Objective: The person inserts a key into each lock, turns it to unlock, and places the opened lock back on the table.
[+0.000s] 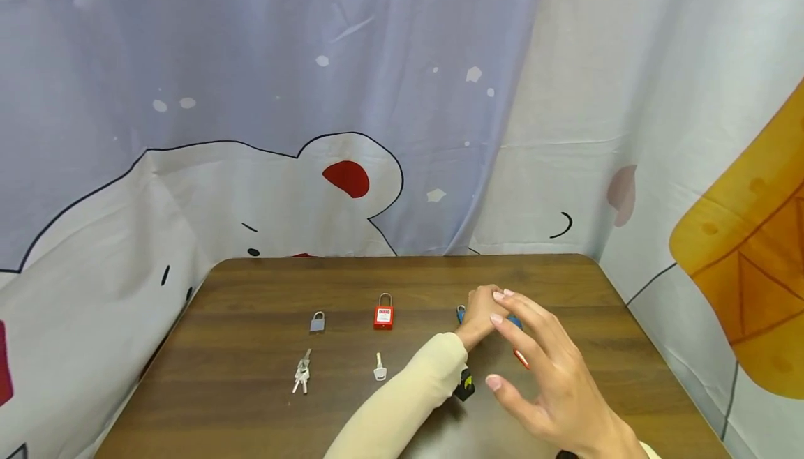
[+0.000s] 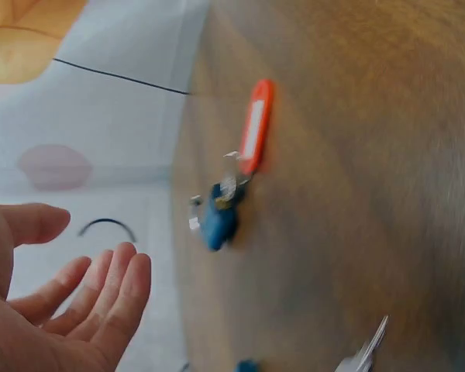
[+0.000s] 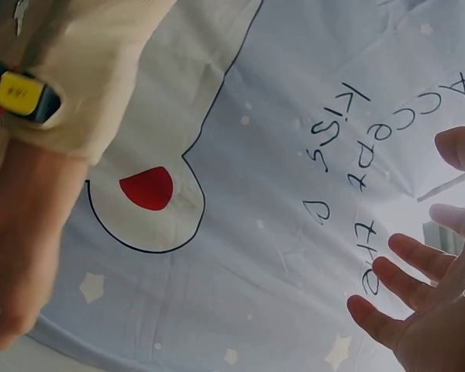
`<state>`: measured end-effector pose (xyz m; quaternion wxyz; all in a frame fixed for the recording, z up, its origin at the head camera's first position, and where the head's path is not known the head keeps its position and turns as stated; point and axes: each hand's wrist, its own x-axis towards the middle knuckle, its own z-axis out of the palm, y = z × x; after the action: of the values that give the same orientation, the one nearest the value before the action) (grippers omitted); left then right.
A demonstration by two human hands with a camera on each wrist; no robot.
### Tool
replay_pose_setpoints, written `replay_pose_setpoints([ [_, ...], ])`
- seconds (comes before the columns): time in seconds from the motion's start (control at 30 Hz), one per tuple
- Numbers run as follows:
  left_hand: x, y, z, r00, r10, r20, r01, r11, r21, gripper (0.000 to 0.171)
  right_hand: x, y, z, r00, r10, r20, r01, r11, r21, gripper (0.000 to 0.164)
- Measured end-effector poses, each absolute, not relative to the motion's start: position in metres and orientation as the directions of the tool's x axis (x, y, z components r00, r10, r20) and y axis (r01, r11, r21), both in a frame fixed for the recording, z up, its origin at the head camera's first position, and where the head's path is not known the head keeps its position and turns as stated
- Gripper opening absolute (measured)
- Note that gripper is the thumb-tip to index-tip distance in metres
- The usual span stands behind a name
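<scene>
My left hand (image 1: 485,311) reaches over the right part of the table, its fingers loosely extended with nothing between them in the left wrist view. Near it in that view lies a blue padlock (image 2: 219,221) with a red key tag (image 2: 256,128) attached by a ring. A second blue padlock (image 1: 461,313) shows only partly beside the left hand. A silver key (image 2: 364,355) appears at the lower edge of the left wrist view, hidden behind the arm from the head. My right hand (image 1: 555,372) hovers nearer, fingers spread and holding nothing, overlapping the left fingertips in the head view.
A red padlock (image 1: 383,317) stands mid-table with a single key (image 1: 380,368) in front. Farther left lie a small grey padlock (image 1: 317,322) and a bunch of keys (image 1: 302,374). A patterned curtain (image 1: 264,82) hangs behind the wooden table (image 1: 251,417).
</scene>
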<state>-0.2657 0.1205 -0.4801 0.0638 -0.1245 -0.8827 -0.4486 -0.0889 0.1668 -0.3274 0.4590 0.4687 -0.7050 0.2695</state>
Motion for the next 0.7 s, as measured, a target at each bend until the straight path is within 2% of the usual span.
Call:
replay_pose_setpoints([
  [0.33, -0.251, 0.064, -0.447, -0.906, 0.316, 0.282, 0.415, 0.532, 0.738, 0.027, -0.096, 0.166, -0.326, -0.2, -0.411, 0.89, -0.897, 0.443, 0.004, 0.049],
  [0.53, -0.234, 0.033, -0.427, -0.847, 0.343, 0.406, 0.532, 0.56, 0.635, 0.036, -0.102, 0.163, -0.33, -0.239, -0.407, 0.881, -0.885, 0.466, -0.025, 0.051],
  [0.7, -0.218, 0.01, -0.41, -0.783, 0.351, 0.514, 0.614, 0.572, 0.544, 0.04, -0.108, 0.159, -0.331, -0.247, -0.405, 0.88, -0.885, 0.465, -0.034, 0.051],
])
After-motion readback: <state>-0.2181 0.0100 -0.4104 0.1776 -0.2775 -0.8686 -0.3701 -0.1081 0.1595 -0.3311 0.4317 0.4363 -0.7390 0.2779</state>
